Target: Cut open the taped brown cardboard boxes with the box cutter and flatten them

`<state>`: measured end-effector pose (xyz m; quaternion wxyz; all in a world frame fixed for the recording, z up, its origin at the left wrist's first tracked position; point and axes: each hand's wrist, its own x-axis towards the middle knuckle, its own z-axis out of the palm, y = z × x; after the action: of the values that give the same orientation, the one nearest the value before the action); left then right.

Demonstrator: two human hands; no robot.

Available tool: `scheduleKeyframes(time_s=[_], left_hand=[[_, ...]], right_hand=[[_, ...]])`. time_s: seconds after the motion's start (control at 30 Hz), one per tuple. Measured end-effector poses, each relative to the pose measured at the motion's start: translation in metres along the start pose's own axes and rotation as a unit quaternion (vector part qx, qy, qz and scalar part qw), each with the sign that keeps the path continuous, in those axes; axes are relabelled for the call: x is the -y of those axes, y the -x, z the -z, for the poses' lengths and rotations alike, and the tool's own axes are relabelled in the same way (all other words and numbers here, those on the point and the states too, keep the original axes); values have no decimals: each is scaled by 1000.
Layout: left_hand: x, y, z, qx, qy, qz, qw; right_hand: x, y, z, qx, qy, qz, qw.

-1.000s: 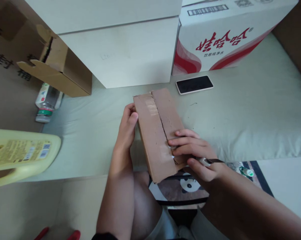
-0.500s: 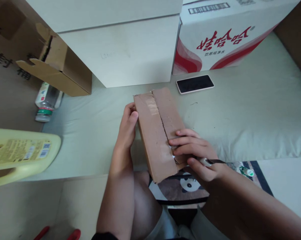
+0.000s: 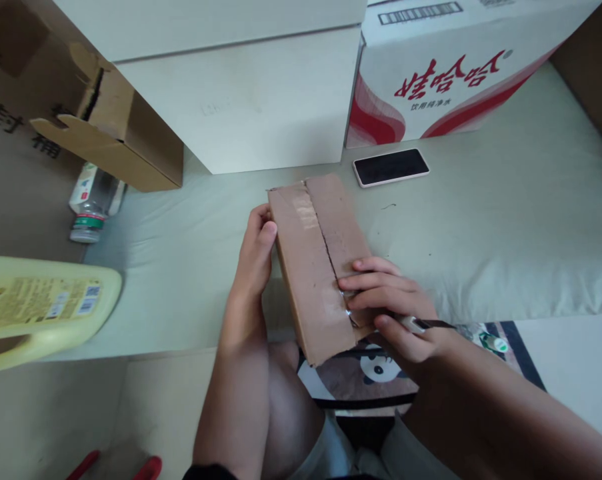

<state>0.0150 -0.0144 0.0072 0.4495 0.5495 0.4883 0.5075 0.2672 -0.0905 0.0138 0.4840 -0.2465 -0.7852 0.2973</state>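
Observation:
A small brown cardboard box (image 3: 311, 267) is tilted in front of me, with a cut seam running along its upper face and shiny tape across it. My left hand (image 3: 257, 250) grips its left edge, thumb on the side and fingers behind. My right hand (image 3: 395, 300) lies over the lower right part of the box, its fingers pressed on the flap by the seam. Between its thumb and palm is a utility knife (image 3: 415, 325), its pale end showing and a dark narrow part pointing right; the rest is hidden by the hand.
A phone (image 3: 391, 167) lies on the pale green cloth surface (image 3: 505, 220). Behind stand a white box (image 3: 261, 107) and a red-and-white carton (image 3: 445, 87). At left are an open cardboard box (image 3: 141, 143), a plastic bottle (image 3: 88, 213) and a yellow jug (image 3: 51, 307).
Both hands and the box hold nearly the same pose. The view has shifted very slightly.

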Motion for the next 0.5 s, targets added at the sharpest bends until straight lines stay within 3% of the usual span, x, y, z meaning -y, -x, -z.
scheduleKeyframes(time_s=[0.5], left_hand=[[-2, 1, -1, 0, 3, 0, 1000]], right_hand=[[0, -1, 1, 2, 6, 9, 1000]])
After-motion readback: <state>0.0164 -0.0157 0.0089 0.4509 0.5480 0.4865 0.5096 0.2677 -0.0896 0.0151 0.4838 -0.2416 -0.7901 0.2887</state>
